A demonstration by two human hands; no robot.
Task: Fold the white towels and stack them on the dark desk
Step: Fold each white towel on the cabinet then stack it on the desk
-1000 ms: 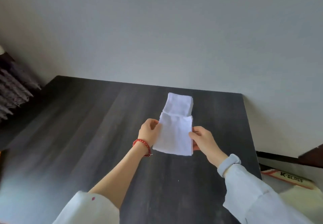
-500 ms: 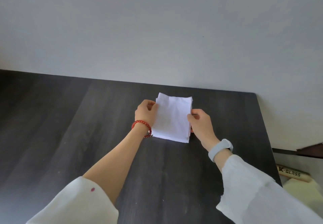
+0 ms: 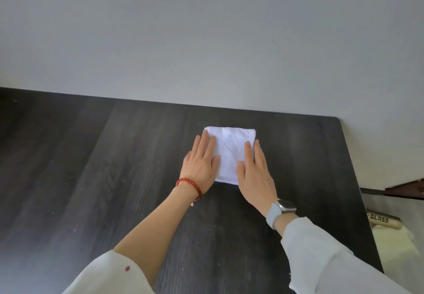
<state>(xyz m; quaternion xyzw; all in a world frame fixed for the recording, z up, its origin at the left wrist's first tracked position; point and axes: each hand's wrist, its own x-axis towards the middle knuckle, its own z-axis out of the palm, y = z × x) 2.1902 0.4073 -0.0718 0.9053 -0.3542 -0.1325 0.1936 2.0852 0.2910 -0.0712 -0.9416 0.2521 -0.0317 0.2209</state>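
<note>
Basically, dark wood-grain desk (image 3: 114,179) against plain grey wall (image 3: 206,41). Left hand (image 3: 202,163) and right hand (image 3: 254,174), fingers straight, press flat on folded white towel (image 3: 231,149), gripping nothing.

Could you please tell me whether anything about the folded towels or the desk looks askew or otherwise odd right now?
Nothing stands out. The white towel stack lies flat and fairly square on the dark desk, with the left hand and right hand pressing flat on its two sides. No spill or damage is visible.
</note>
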